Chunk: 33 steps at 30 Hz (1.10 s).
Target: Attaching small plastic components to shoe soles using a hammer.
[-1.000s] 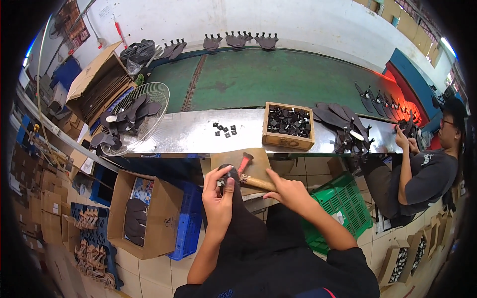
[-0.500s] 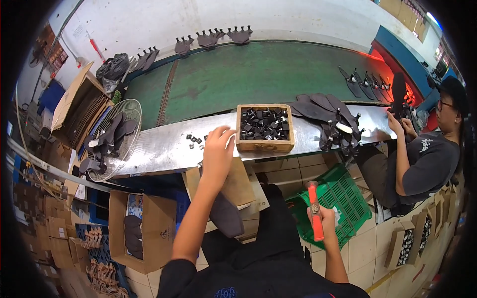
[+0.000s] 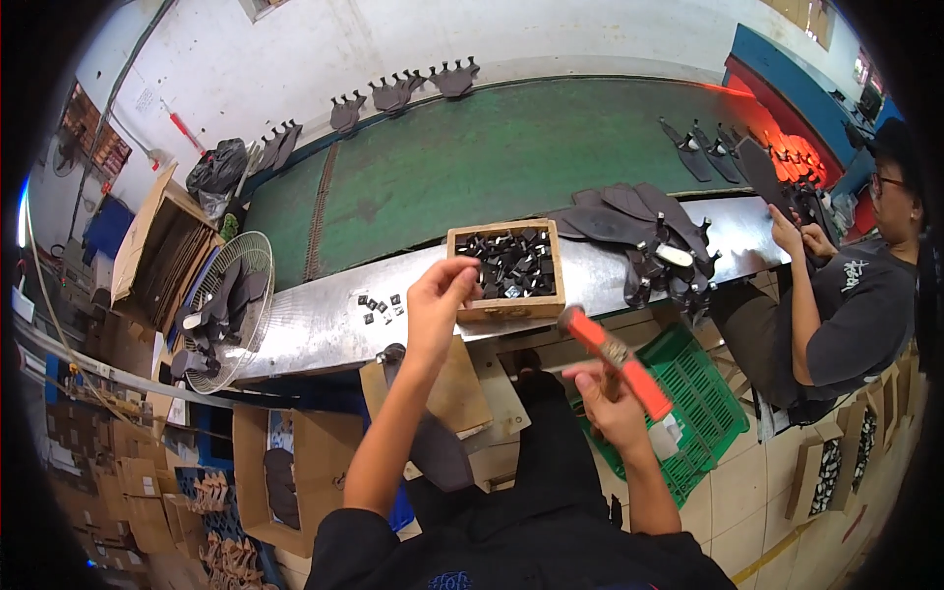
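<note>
My left hand [image 3: 438, 307] reaches up to the near-left corner of a small wooden box [image 3: 470, 307] full of small black pieces [image 3: 511, 264]; its fingers are pinched together, and I cannot tell if they hold a piece. My right hand [image 3: 608, 405] grips the wooden handle of a hammer with an orange-red head [image 3: 618, 360], held up above my lap. A dark strap-like piece [image 3: 433, 442] lies over a cardboard-covered stand [image 3: 460, 393] in front of me. A few loose black pieces [image 3: 382, 307] sit on the steel ledge [image 3: 315, 329].
A green conveyor belt [image 3: 472, 157] runs behind the ledge, with dark shoe parts [image 3: 393, 94] along its far edge. A pile of dark soles [image 3: 639, 231] lies to the right, where another person [image 3: 846, 295] works. A green crate [image 3: 698, 413], cardboard boxes [image 3: 285, 472] and a fan guard [image 3: 221, 305] surround me.
My right hand has raised the hammer from low beside the green crate to in front of me. My left hand stays at the wooden box, fingers now pinched at its corner.
</note>
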### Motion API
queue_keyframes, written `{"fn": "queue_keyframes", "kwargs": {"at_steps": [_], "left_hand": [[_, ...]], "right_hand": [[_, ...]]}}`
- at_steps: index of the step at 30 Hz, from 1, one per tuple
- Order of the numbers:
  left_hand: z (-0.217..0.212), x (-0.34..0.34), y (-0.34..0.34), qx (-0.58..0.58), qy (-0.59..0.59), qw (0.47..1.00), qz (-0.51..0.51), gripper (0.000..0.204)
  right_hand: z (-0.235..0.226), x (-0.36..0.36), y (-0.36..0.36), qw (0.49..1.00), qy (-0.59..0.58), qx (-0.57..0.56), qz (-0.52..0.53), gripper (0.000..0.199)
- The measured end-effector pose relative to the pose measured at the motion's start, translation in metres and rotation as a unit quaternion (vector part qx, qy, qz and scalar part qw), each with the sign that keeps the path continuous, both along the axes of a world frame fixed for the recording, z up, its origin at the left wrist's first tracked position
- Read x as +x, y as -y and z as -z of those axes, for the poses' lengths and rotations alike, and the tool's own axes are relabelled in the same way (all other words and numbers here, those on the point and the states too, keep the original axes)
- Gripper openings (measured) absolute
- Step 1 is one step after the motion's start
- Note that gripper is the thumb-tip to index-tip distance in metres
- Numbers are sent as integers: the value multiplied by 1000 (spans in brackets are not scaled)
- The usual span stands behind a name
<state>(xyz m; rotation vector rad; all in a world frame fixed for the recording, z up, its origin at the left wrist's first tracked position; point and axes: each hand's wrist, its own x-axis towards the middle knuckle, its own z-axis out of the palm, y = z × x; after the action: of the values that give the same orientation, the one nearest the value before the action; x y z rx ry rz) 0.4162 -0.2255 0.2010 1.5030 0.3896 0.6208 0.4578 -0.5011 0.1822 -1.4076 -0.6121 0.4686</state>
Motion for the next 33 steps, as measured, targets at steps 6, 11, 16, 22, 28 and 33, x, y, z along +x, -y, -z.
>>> {"fn": "queue_keyframes", "kwargs": {"at_steps": [6, 11, 16, 22, 28, 33], "left_hand": [[-29, -82, 69, -216, 81, 973, 26, 20], [-27, -130, 73, -67, 101, 993, -13, 26], [-7, -146, 14, 369, -56, 885, -278, 45], [53, -155, -40, 376, -141, 904, -151, 28], [65, -170, -7, 309, -141, 923, -184, 25], [69, -168, -3, 283, -122, 931, -195, 25]], "right_hand": [[-52, -6, -58, 989, -12, 119, -81, 31], [-73, -41, -90, 979, -70, 94, -169, 19], [-37, -50, -118, 983, -24, 38, -178, 26], [-11, -36, -175, 964, 131, -50, -225, 28], [-12, -47, -185, 950, 171, -67, -253, 24], [3, -38, -179, 914, 278, -113, -272, 20]]}}
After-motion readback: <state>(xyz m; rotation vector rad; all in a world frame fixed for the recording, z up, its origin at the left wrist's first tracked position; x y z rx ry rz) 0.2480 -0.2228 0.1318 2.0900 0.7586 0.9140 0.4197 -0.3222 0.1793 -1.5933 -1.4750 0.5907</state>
